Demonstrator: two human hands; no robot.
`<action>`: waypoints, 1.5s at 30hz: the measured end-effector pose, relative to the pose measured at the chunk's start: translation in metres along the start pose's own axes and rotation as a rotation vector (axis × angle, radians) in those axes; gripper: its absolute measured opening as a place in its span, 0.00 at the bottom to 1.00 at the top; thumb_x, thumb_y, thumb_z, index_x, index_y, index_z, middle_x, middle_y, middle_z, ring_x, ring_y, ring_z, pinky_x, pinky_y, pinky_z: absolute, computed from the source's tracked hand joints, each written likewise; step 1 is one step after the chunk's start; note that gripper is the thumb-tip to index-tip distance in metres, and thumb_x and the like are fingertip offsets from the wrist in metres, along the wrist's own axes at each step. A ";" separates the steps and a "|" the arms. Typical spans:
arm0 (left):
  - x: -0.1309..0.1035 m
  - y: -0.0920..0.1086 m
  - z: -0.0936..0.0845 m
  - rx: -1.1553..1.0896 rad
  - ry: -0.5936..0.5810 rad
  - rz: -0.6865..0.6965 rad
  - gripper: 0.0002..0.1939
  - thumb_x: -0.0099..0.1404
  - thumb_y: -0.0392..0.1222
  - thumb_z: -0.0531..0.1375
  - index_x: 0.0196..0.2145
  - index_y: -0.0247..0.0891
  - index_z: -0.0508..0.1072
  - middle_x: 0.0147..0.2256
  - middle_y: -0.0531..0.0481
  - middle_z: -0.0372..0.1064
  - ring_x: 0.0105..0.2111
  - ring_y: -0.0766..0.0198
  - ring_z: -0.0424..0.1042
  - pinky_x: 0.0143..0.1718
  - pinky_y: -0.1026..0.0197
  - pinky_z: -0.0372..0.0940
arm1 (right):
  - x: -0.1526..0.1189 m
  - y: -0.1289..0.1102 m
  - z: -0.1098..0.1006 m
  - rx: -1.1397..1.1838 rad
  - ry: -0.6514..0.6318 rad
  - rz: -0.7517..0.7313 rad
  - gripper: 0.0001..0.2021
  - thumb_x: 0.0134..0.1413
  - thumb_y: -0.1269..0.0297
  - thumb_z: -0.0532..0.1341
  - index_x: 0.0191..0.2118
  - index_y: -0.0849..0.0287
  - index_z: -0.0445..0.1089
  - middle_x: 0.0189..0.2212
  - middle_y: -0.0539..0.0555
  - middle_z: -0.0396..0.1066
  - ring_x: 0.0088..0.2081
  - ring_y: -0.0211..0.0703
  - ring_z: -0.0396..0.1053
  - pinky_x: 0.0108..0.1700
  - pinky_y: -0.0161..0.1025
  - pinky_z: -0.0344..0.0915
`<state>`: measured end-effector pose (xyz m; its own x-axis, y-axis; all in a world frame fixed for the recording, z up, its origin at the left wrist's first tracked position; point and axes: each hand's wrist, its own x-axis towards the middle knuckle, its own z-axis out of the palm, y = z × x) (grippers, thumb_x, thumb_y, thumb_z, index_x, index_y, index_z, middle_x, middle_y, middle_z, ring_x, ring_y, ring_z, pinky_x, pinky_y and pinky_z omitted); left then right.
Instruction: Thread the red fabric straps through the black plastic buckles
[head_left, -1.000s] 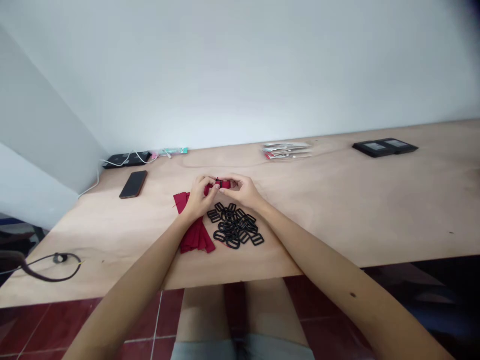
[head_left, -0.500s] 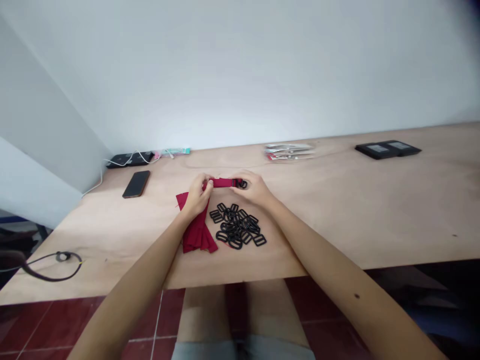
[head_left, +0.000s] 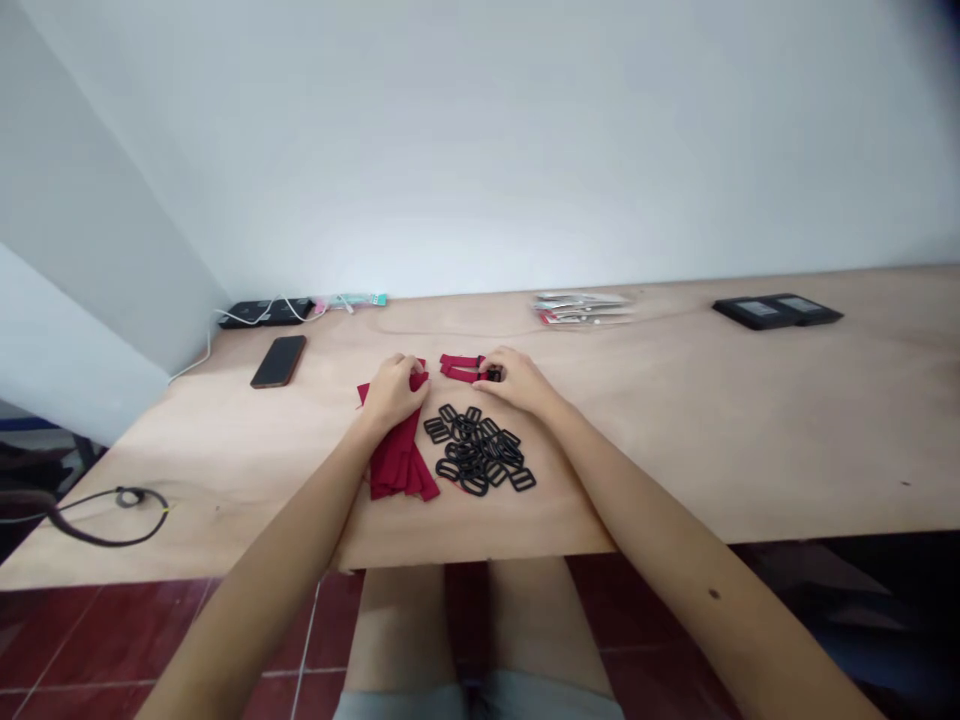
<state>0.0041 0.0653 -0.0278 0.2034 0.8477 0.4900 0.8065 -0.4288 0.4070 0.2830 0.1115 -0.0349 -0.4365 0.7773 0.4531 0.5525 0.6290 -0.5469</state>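
Several red fabric strips (head_left: 397, 462) lie in a fanned pile on the wooden table, left of centre. My left hand (head_left: 399, 388) rests at the top of this pile, fingers curled on the end of a red strip. To its right, my right hand (head_left: 514, 378) has its fingers closed on red straps (head_left: 459, 368) fitted with black buckles; the straps' free ends point left. Between my forearms lies a heap of loose black buckles (head_left: 484, 452), some rectangular with a middle bar and some rounded.
A phone (head_left: 279, 362) lies at the left, before a black device (head_left: 266, 313) with a white cable. Plastic packets (head_left: 581, 308) are near the wall, two black boxes (head_left: 778, 311) at the right. A black cable (head_left: 112, 540) loops at the left table (head_left: 225, 470) edge.
My left hand has let go of the strap end and moved slightly down onto the pile. The straps now show two separate ends beside my right hand.
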 end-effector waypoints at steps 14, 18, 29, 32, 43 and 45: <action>0.002 -0.020 -0.015 0.029 0.016 -0.098 0.04 0.62 0.34 0.62 0.35 0.40 0.74 0.37 0.43 0.75 0.35 0.54 0.73 0.42 0.52 0.71 | -0.001 -0.014 -0.006 0.040 -0.015 -0.090 0.14 0.66 0.53 0.67 0.36 0.55 0.84 0.38 0.59 0.78 0.42 0.53 0.73 0.53 0.51 0.67; 0.003 -0.020 -0.015 -0.035 0.044 -0.174 0.08 0.63 0.34 0.62 0.41 0.39 0.75 0.37 0.42 0.77 0.35 0.53 0.75 0.42 0.51 0.72 | -0.001 -0.029 -0.006 0.213 -0.239 -0.155 0.16 0.66 0.48 0.66 0.35 0.54 0.85 0.33 0.56 0.80 0.37 0.49 0.73 0.49 0.48 0.70; 0.000 -0.024 -0.016 -0.063 0.084 -0.158 0.26 0.57 0.25 0.56 0.52 0.40 0.74 0.35 0.46 0.78 0.38 0.51 0.77 0.44 0.50 0.73 | -0.006 -0.042 -0.002 0.380 -0.489 -0.150 0.13 0.54 0.52 0.76 0.40 0.55 0.84 0.40 0.56 0.82 0.42 0.50 0.77 0.45 0.44 0.72; 0.002 -0.017 -0.013 -0.041 0.078 -0.138 0.17 0.58 0.27 0.56 0.43 0.40 0.76 0.36 0.44 0.78 0.38 0.50 0.77 0.45 0.49 0.73 | -0.006 -0.046 0.001 0.430 -0.504 -0.127 0.13 0.56 0.52 0.74 0.41 0.55 0.84 0.38 0.55 0.82 0.38 0.48 0.77 0.42 0.42 0.72; 0.001 0.007 -0.003 -0.147 0.075 -0.012 0.07 0.73 0.41 0.58 0.36 0.39 0.73 0.36 0.44 0.75 0.39 0.54 0.74 0.47 0.52 0.70 | -0.010 -0.053 0.015 -0.064 -0.312 -0.129 0.13 0.69 0.51 0.65 0.49 0.51 0.82 0.50 0.59 0.73 0.54 0.59 0.63 0.62 0.61 0.55; 0.000 0.008 -0.002 -0.164 0.079 0.002 0.09 0.74 0.44 0.59 0.36 0.39 0.73 0.36 0.45 0.75 0.38 0.55 0.74 0.46 0.53 0.69 | -0.008 -0.053 0.017 -0.081 -0.322 -0.122 0.15 0.67 0.49 0.66 0.49 0.51 0.83 0.51 0.60 0.72 0.54 0.60 0.61 0.61 0.60 0.56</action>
<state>0.0100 0.0614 -0.0229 0.1550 0.8224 0.5474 0.7034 -0.4810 0.5233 0.2448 0.0721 -0.0214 -0.6971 0.6683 0.2596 0.5314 0.7247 -0.4387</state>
